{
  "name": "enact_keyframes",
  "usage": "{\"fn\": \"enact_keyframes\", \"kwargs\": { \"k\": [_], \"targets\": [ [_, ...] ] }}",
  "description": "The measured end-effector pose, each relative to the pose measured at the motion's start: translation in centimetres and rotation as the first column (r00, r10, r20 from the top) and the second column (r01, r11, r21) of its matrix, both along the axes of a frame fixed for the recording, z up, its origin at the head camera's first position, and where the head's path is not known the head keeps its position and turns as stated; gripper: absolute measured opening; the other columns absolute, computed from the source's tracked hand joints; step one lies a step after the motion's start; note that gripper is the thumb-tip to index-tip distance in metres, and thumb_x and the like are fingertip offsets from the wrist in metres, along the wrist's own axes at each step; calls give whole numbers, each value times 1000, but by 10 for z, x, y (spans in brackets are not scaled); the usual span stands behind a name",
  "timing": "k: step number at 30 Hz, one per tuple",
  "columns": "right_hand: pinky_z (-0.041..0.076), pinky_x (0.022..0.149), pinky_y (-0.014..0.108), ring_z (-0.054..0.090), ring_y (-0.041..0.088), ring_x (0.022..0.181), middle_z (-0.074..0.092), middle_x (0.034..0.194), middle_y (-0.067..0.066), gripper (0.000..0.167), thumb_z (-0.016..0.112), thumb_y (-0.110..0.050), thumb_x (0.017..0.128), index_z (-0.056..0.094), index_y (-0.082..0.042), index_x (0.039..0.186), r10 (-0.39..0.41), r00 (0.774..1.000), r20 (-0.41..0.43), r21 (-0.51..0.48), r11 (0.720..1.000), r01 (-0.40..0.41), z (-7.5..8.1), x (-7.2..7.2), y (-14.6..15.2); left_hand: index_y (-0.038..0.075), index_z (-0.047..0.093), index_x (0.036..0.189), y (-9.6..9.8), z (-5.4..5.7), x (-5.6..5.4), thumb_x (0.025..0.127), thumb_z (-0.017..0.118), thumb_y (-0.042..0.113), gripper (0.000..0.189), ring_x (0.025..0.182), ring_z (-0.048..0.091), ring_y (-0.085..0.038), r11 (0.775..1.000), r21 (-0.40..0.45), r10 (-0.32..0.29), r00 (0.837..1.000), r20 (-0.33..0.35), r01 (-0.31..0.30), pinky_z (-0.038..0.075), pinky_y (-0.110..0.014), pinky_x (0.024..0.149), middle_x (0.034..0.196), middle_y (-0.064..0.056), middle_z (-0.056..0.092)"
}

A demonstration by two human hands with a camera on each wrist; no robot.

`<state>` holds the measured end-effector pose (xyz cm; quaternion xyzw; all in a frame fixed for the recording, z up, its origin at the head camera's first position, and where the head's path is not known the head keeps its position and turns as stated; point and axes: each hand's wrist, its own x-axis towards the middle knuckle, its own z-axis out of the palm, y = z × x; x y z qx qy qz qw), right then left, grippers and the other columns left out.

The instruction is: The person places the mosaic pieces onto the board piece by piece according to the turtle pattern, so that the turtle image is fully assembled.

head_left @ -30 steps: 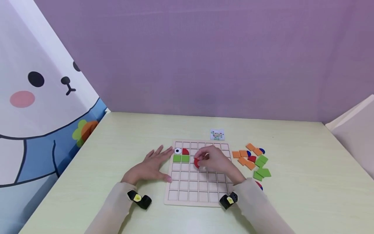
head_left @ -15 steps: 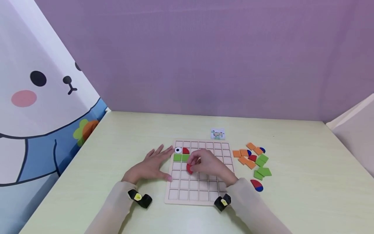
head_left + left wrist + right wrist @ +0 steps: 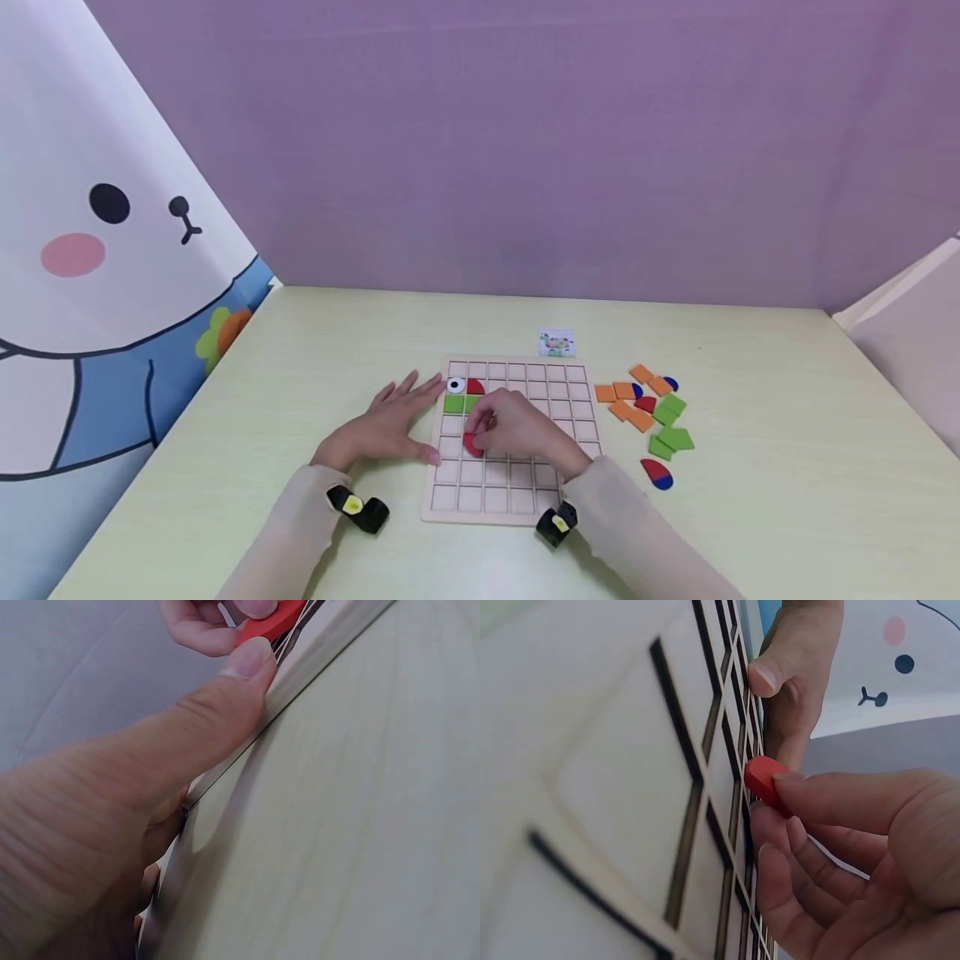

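A pale wooden grid board (image 3: 495, 502) lies on the table. My right hand (image 3: 513, 423) pinches a red rounded piece (image 3: 765, 778) between thumb and fingers, low over the board's left part. Against the board's left edge rests my left hand (image 3: 386, 427), its fingers spread and the thumb on the rim. In the board's upper left cells sit a white eye tile (image 3: 456, 385), a red quarter-round tile (image 3: 475, 386) and a green square tile (image 3: 453, 404). Another green tile beside it is partly covered by the right fingers.
Right of the board lie loose orange tiles (image 3: 624, 390), green tiles (image 3: 677, 438) and red and blue rounded pieces (image 3: 657, 473). A small printed card (image 3: 557, 342) lies behind the board. A purple cloth (image 3: 525, 150) hangs along the table's back.
My right hand has moved left and a little nearer across the board, carrying the red piece from the middle to the left columns. The left hand has stayed at the edge.
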<state>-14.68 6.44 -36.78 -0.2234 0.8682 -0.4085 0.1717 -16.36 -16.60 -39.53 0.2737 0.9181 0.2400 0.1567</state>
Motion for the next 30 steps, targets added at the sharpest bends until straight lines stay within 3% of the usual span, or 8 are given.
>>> {"fn": "enact_keyframes", "kwargs": {
  "k": [30],
  "targets": [
    [44, 58, 21, 52, 10, 62, 63, 68, -3, 7, 71, -2, 80, 72, -8, 76, -40, 998, -55, 60, 997, 43, 0, 4, -3, 15, 19, 153, 1, -1, 0, 71, 73, 60, 108, 148, -5, -36, 1000, -6, 6, 1000, 2, -6, 0, -59, 116, 161, -3, 14]
  ]
}}
